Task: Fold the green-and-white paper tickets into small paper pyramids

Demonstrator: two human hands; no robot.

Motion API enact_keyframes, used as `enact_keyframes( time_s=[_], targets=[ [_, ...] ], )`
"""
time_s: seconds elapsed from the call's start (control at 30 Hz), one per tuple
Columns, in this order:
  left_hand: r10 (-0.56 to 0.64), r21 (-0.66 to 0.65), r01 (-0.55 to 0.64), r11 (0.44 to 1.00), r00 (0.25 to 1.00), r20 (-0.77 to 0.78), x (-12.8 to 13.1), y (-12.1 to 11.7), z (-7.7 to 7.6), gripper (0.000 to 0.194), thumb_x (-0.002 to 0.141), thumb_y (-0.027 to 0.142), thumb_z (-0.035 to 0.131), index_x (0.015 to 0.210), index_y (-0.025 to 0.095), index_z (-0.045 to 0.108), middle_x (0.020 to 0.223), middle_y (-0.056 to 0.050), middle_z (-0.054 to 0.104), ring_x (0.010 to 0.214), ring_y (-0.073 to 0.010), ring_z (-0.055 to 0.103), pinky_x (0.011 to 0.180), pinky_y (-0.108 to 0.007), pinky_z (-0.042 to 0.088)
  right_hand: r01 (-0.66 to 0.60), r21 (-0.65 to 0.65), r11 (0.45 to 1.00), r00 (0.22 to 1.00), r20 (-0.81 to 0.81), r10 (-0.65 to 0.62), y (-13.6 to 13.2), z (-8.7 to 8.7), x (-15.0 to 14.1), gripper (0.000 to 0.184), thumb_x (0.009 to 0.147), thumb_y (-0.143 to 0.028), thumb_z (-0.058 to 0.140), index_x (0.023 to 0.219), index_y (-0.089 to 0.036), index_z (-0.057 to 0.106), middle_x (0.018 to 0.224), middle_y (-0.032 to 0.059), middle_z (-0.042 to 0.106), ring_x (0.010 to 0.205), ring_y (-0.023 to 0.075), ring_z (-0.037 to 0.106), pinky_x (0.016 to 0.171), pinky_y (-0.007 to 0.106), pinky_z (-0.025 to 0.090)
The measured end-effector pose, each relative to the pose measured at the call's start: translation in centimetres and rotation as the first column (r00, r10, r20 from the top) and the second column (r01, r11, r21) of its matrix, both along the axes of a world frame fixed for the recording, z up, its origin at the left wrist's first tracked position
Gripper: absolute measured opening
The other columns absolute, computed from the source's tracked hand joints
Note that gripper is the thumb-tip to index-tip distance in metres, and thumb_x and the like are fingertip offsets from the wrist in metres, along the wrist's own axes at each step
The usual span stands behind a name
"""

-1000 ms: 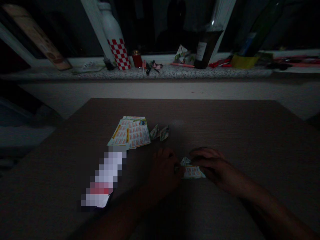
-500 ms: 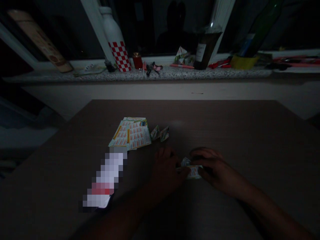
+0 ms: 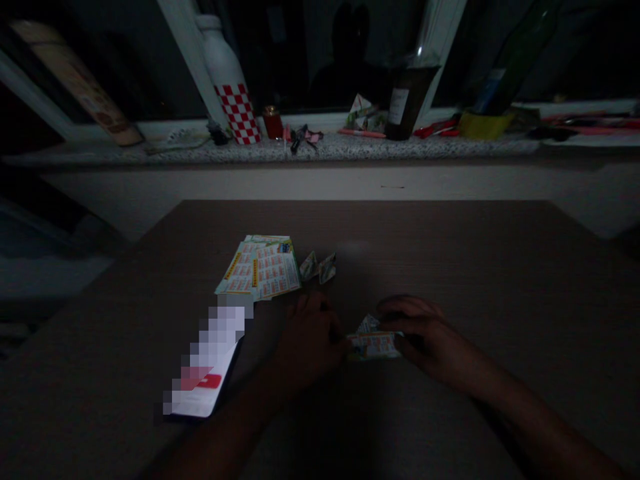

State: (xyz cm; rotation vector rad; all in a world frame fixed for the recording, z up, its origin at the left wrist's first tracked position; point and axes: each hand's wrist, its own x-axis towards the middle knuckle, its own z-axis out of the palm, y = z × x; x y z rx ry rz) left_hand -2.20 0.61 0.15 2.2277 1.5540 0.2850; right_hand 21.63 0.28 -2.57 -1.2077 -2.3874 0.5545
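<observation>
A folded paper slip (image 3: pixel 376 345) with printed orange and blue number blocks lies on the table between my hands. A pointed grey-white flap (image 3: pixel 369 324) stands up behind its strip. My left hand (image 3: pixel 311 337) is at the slip's left end, thumb and forefinger closed at its edge; its other fingers are curled and dim. At the right end my right hand (image 3: pixel 425 333) grips the slip, thumb in front and fingers behind. Two small folded paper pieces (image 3: pixel 319 267) stand beyond my left hand. Left of them lies a fanned stack of printed slips (image 3: pixel 263 270).
A lit phone (image 3: pixel 205 367), partly pixelated, lies left of my left arm on the wooden table (image 3: pixel 450 247). Behind, a stone windowsill (image 3: pixel 340 152) holds a red-checked white bottle (image 3: pixel 235 100), a small red jar (image 3: pixel 273 123), a dark labelled container (image 3: pixel 404 103) and a green bottle (image 3: pixel 520 60).
My left hand has slid left along the slip to its end, uncovering more of the printed strip. My right hand keeps its place at the right end.
</observation>
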Motion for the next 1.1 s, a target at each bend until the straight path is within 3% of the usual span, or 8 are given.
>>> enact_keyframes(
  time_s=[0.4,0.53,0.67,0.8,0.9,1.0,1.1],
  targets=[
    [-0.024,-0.007,0.025,1.000,0.998,0.053,-0.1,0.3,-0.3,0.012,0.067,0.027,0.074,0.077,0.021,0.069,0.105,-0.004,0.053,0.103,-0.0241,0.048,0.088,-0.040,0.037,0.020,0.060,0.998,1.000,-0.025,-0.019,-0.2,-0.2,-0.6,0.029,0.080,-0.014,0.059,0.106,-0.025,0.066,0.116,0.0068,0.062,0.113,0.0257,0.052,0.096,0.045,0.037],
    [-0.047,0.004,0.047,0.999,0.995,0.087,0.0,0.3,-0.4,0.013,0.067,0.024,0.073,0.079,0.021,0.067,0.107,-0.004,0.053,0.105,-0.0232,0.048,0.091,-0.039,0.037,0.072,0.089,0.993,0.997,-0.002,-0.072,-0.2,-0.3,-1.4,0.038,0.083,-0.024,0.060,0.121,-0.021,0.058,0.122,0.0114,0.058,0.114,0.0283,0.050,0.096,0.047,0.038],
    [-0.032,0.019,0.030,0.999,0.992,0.125,0.0,0.4,-0.5,0.016,0.067,0.021,0.072,0.082,0.020,0.065,0.108,-0.005,0.054,0.105,-0.0231,0.049,0.092,-0.038,0.038,0.074,0.088,0.993,0.997,-0.008,-0.074,-0.3,-0.1,-1.9,0.040,0.083,-0.025,0.061,0.122,-0.021,0.057,0.125,0.0129,0.057,0.116,0.0302,0.048,0.097,0.050,0.037],
    [-0.076,0.011,0.075,0.997,0.976,0.205,0.6,0.1,-0.7,0.028,0.071,0.020,0.069,0.098,0.018,0.062,0.108,-0.006,0.057,0.102,-0.0224,0.051,0.091,-0.036,0.038,0.111,0.000,0.994,0.983,-0.150,-0.110,-0.6,-0.3,-2.3,0.035,0.079,-0.022,0.065,0.113,-0.021,0.057,0.111,0.0107,0.063,0.107,0.0274,0.055,0.093,0.046,0.042],
    [-0.080,-0.023,0.090,0.996,0.958,0.277,1.4,-0.3,-0.9,0.034,0.075,0.024,0.066,0.107,0.017,0.060,0.103,-0.006,0.061,0.097,-0.0217,0.054,0.087,-0.034,0.039,0.143,-0.166,0.976,0.935,-0.301,-0.188,-1.0,-0.5,-2.7,0.033,0.079,-0.022,0.065,0.111,-0.022,0.055,0.096,0.0066,0.066,0.090,0.0220,0.062,0.079,0.036,0.050],
    [-0.066,-0.111,0.110,0.988,0.936,0.346,1.7,-0.3,-0.9,0.024,0.079,0.031,0.063,0.099,0.017,0.065,0.094,-0.004,0.065,0.088,-0.0201,0.057,0.079,-0.030,0.041,0.149,-0.286,0.947,0.866,-0.424,-0.264,-1.2,-0.5,-3.1,0.040,0.078,-0.025,0.067,0.115,-0.022,0.052,0.076,0.0001,0.066,0.070,0.0169,0.064,0.064,0.027,0.051],
    [0.002,-0.283,0.141,0.949,0.892,0.452,1.5,0.1,-1.0,0.023,0.081,0.037,0.060,0.087,0.016,0.069,0.076,-0.001,0.066,0.073,-0.0164,0.058,0.063,-0.024,0.039,0.170,-0.340,0.925,0.795,-0.507,-0.333,-1.2,-0.5,-3.3,0.043,0.076,-0.026,0.070,0.116,-0.022,0.053,0.071,-0.0020,0.067,0.065,0.0154,0.065,0.062,0.025,0.052]
  ],
)
